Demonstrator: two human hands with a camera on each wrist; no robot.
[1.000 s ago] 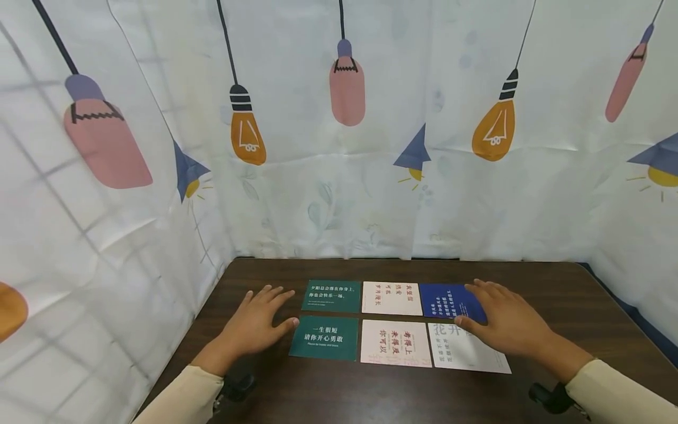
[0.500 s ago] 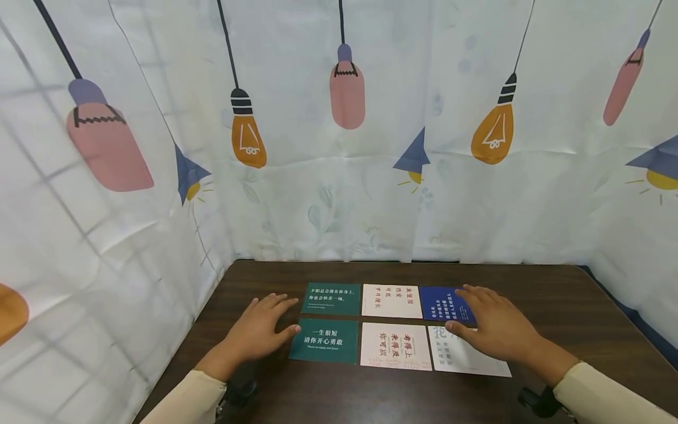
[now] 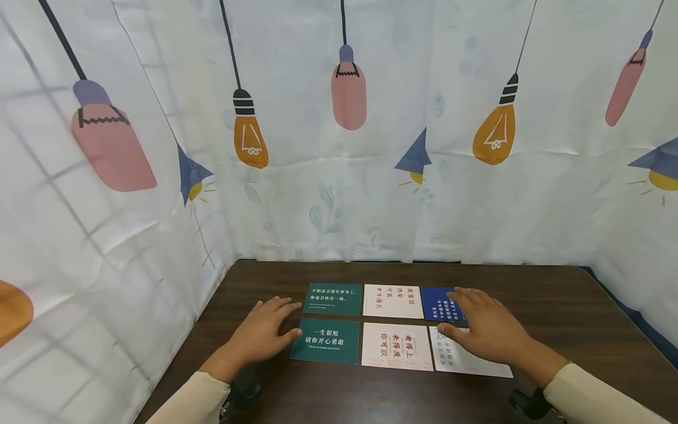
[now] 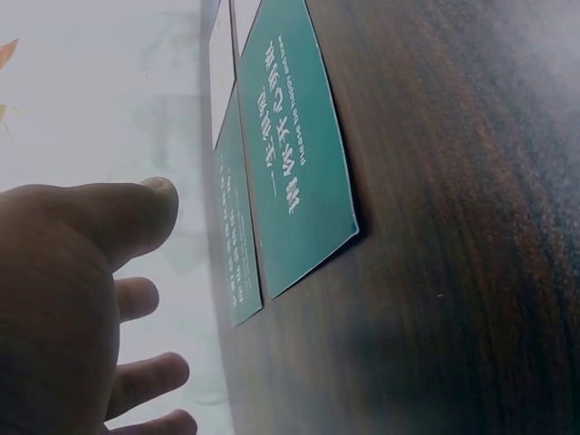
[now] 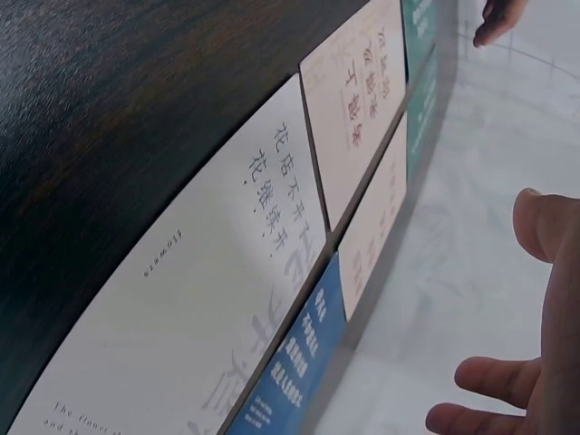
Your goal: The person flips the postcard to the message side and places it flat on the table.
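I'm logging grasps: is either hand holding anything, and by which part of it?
Nothing is held: the left hand and right hand have open fingers, clear of the six printed cards.

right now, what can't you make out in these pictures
Head: the right hand hides parts of the blue card and near-right white card.
Head: fine print on the far green card, too small to read.
Left wrist: the left hand, partly cut off by the left edge.

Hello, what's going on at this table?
Six printed cards lie flat in two rows of three on a dark table. A person's left hand hovers beside the two green cards, the right hand over the blue card and the white card. Neither hand grips anything.
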